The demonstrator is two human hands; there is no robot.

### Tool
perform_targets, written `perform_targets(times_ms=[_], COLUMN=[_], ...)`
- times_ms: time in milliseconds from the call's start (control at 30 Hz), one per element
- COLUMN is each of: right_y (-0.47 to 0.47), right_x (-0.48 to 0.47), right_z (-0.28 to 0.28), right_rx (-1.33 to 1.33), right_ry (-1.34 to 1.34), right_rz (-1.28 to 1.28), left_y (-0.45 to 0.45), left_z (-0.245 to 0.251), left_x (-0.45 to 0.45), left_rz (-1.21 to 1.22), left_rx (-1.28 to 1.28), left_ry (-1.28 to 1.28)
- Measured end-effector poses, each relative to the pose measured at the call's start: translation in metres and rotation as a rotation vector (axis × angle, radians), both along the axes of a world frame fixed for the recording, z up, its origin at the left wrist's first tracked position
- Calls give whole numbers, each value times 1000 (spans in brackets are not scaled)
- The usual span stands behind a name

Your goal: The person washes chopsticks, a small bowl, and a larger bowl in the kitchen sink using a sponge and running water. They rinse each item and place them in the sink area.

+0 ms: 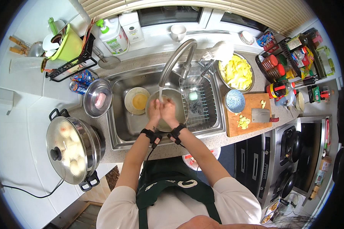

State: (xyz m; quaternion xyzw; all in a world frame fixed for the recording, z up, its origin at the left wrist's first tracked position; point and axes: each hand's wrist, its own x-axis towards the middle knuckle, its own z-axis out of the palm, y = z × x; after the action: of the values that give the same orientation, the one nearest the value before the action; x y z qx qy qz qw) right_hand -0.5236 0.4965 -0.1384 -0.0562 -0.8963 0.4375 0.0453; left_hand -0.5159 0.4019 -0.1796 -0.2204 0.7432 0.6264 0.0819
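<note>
My left hand (154, 110) and my right hand (168, 109) are side by side under the running faucet (176, 54), over a metal bowl (180, 114) in the steel sink. Small dark bits show at the fingers; whether the hands hold something between them is unclear. Left of the bowl, a pale plate (128, 102) carries a small yellowish bowl (140, 101). On the right side of the sink hangs a wire drain basket (209, 114) with a pale green piece (193, 96) and a steel-wool scrubber (196, 107) in it.
At left stand a lidded steamer pot (71, 148) and a metal bowl (89, 104) with meat. To the right, a cutting board (232, 126) bears a cleaver (260, 115), chopped pieces (243, 122) and a blue bowl (235, 101). Cut leafy vegetable (236, 73) fills a bowl behind.
</note>
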Motion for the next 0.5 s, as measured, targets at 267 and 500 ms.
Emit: perform_targets(times_ms=[267, 500], right_y=[29, 22], right_x=[-16, -16], right_z=[-47, -15], right_rx=[-458, 650], right_ry=[-398, -199], right_rz=[309, 783], left_y=[10, -8], left_z=[36, 29], left_x=[2, 3], left_rz=[-89, -69], left_rx=[122, 47], left_ry=[-125, -139])
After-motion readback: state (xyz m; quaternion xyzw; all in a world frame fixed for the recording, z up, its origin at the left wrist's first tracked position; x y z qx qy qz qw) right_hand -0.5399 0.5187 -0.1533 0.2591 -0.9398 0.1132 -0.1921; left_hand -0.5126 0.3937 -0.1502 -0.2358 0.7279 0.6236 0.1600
